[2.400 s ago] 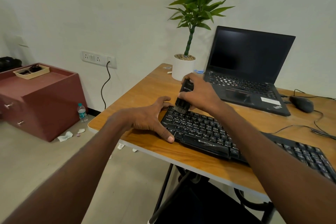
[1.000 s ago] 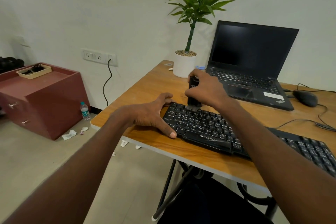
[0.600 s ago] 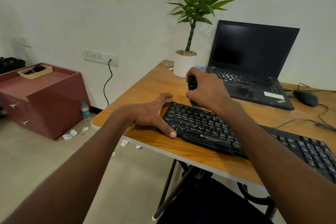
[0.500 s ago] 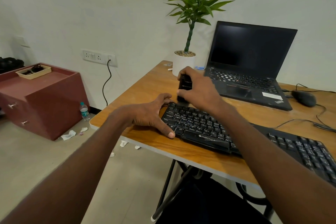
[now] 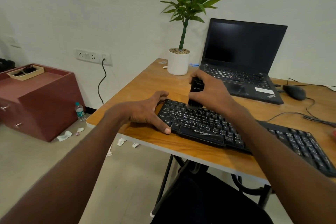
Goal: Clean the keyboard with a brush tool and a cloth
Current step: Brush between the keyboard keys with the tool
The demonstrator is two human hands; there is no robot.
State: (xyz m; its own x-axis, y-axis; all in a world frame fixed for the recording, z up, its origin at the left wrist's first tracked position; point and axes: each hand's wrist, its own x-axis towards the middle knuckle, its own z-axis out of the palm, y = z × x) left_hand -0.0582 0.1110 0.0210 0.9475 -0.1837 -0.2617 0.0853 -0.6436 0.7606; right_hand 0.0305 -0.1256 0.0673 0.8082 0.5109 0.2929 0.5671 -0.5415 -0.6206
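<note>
A black keyboard [image 5: 203,123] lies along the front of the wooden desk [image 5: 145,85]. My left hand [image 5: 145,111] clasps its left end, thumb against the front corner and fingers at the back corner. My right hand [image 5: 209,92] grips a black brush tool [image 5: 196,89] upright, its lower end down on the top row of keys near the keyboard's left part. No cloth is in view.
An open black laptop [image 5: 241,63] and a potted plant in a white pot [image 5: 178,62] stand behind the keyboard. A mouse [image 5: 294,92] with cables lies to the right. A maroon cabinet [image 5: 36,100] and water bottle [image 5: 80,111] are left, on the floor.
My right hand has shifted the brush back and forth along the keyboard's top row, ending slightly right of half a second ago. My left hand has kept its hold on the keyboard's end.
</note>
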